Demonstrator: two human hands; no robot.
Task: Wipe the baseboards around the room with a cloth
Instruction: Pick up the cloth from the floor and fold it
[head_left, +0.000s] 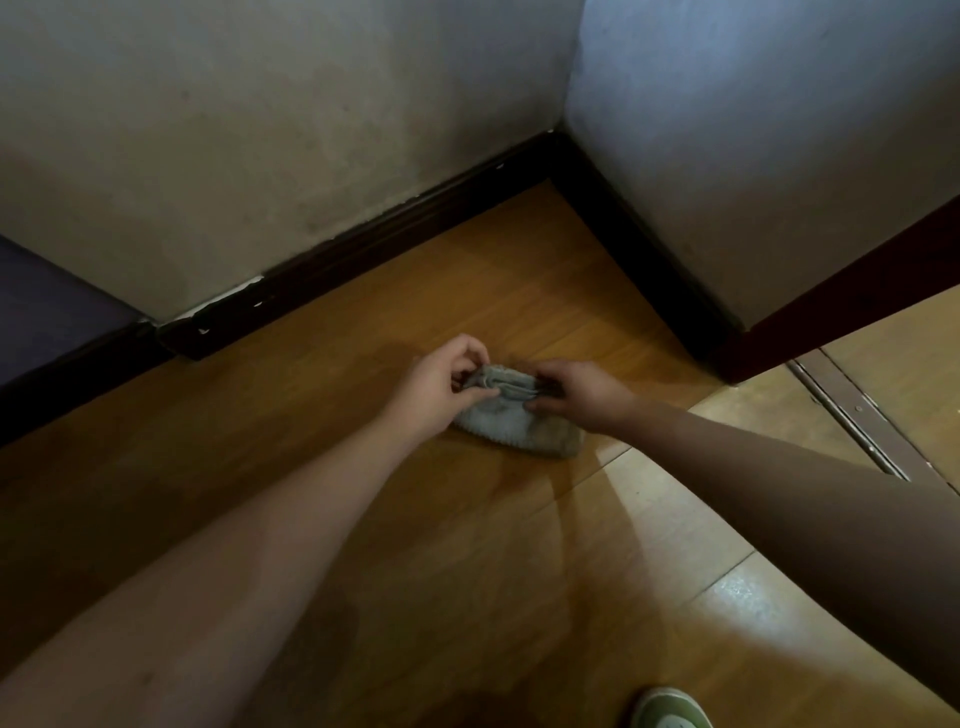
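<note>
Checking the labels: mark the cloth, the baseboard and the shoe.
cloth (511, 423): head view, on its lower folded part.
baseboard (363, 252): head view, on the left wall's dark strip.
shoe (670, 709): head view, on its toe.

Open run of brown wooden plank floor (322, 415) lay between the 2 hands and the dark, chipped wooden baseboard (363, 244) along the grey plaster wall (234, 130); nothing stood on it. The corner was bounded at right by a second dark baseboard strip (639, 249). A dark red door edge (831, 296) and a metal floor track (852, 415) limited passage at right. A green-and-white shoe (670, 709) occupied the near floor.
</note>
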